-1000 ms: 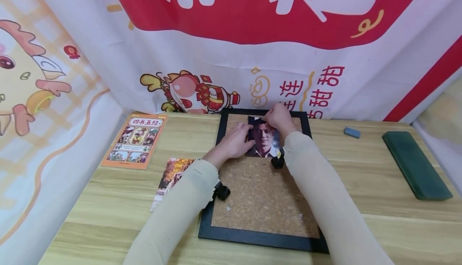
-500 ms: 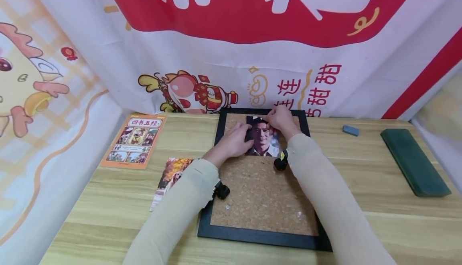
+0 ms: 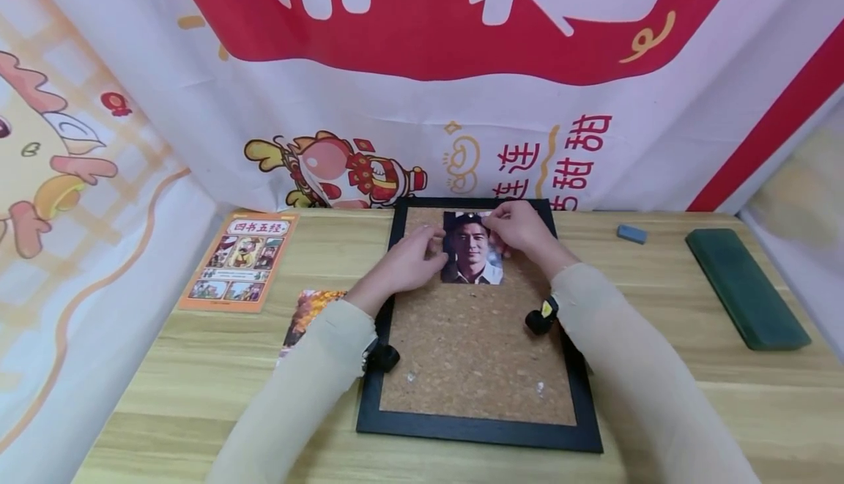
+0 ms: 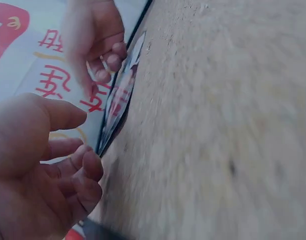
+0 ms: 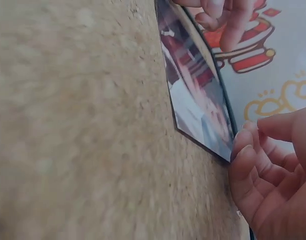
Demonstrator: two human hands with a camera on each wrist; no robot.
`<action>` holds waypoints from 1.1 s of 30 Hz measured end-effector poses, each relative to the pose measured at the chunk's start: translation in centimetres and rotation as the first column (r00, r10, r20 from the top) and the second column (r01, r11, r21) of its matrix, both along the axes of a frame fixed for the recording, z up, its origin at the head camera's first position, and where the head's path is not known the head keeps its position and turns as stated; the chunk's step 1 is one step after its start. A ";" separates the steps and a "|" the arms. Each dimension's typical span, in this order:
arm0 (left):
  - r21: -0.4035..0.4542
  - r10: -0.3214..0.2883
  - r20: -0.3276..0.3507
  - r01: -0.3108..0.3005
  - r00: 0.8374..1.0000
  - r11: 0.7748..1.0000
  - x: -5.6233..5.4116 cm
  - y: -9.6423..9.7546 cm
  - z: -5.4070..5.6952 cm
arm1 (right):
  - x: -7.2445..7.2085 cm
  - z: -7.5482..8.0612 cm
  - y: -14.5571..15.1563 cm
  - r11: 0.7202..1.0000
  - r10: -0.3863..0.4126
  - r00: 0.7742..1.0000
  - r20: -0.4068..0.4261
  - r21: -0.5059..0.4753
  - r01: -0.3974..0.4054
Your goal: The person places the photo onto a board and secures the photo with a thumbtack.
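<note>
Portrait photo [image 3: 472,248] flat on the cork board [image 3: 478,356], near its far edge. Left hand [image 3: 414,255] at the photo's left side, fingers loosely curled, gripping nothing. Right hand [image 3: 521,226] at the photo's upper right corner, fingertips [image 5: 241,150] touching its edge, curled but not closed round it. Orange booklet [image 3: 240,260] left of the board on the worktop [image 3: 666,301]; green case [image 3: 745,286] and small blue block [image 3: 631,233] to the board's right.

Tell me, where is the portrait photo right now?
In the head view, the portrait photo lies at the cork board's far end, between left hand and right hand.
</note>
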State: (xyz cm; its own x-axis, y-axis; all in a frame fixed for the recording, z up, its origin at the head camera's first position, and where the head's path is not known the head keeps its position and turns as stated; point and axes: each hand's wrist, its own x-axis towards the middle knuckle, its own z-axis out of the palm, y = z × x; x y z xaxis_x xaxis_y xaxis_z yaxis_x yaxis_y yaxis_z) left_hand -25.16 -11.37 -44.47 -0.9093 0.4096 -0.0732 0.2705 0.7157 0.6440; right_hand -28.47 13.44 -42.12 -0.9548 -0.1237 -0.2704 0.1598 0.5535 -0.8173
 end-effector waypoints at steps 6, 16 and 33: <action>0.102 0.020 0.028 -0.023 0.999 0.995 2.9 -2.3 3.5 | 1.9 1.1 1.5 0.999 0.020 0.999 -0.030 -0.037 -0.022; 0.068 0.078 0.015 -0.079 0.997 0.995 5.9 -7.3 4.7 | 5.5 2.6 5.3 0.992 0.119 0.991 -0.062 0.050 -0.116; -0.140 0.200 -0.043 -0.204 0.979 0.969 10.0 -13.7 4.5 | 10.8 2.5 11.3 0.975 0.177 0.971 -0.161 0.161 -0.151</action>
State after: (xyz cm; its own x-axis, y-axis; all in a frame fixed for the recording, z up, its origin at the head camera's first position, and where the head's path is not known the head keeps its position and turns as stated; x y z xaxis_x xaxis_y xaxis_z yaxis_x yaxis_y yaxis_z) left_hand -15.21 -25.07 -40.00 -0.9747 0.2042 -0.0912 0.1271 0.8415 0.5250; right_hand -17.64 24.78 -39.57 -0.9586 -0.2536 -0.1295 -0.0800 0.6763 -0.7322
